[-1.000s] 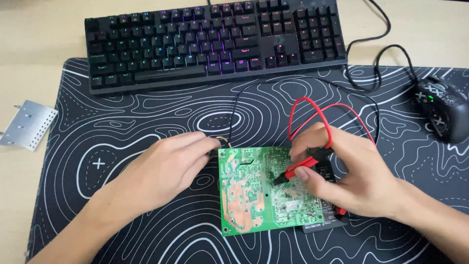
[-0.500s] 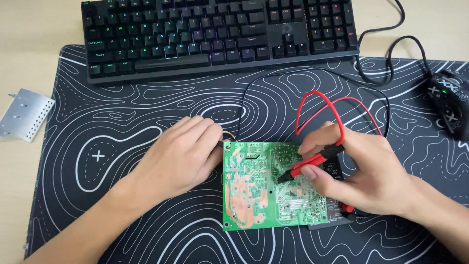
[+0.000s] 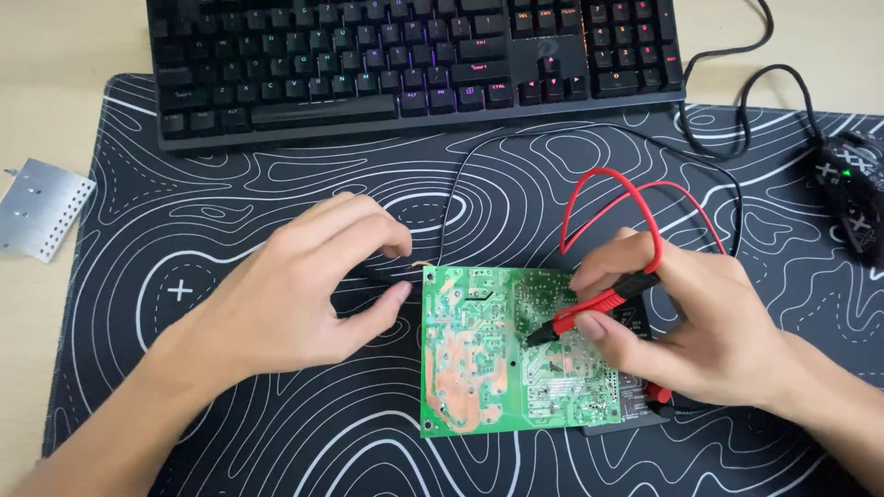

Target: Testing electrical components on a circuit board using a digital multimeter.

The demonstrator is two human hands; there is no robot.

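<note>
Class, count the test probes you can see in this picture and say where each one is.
2. The red probe is in the right hand, its tip on the green board. The black probe is mostly hidden in the left hand, at the board's left corner.

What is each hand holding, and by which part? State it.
The right hand pinches the red test probe along its handle, tip on the green circuit board. The left hand pinches a black probe near its tip.
</note>
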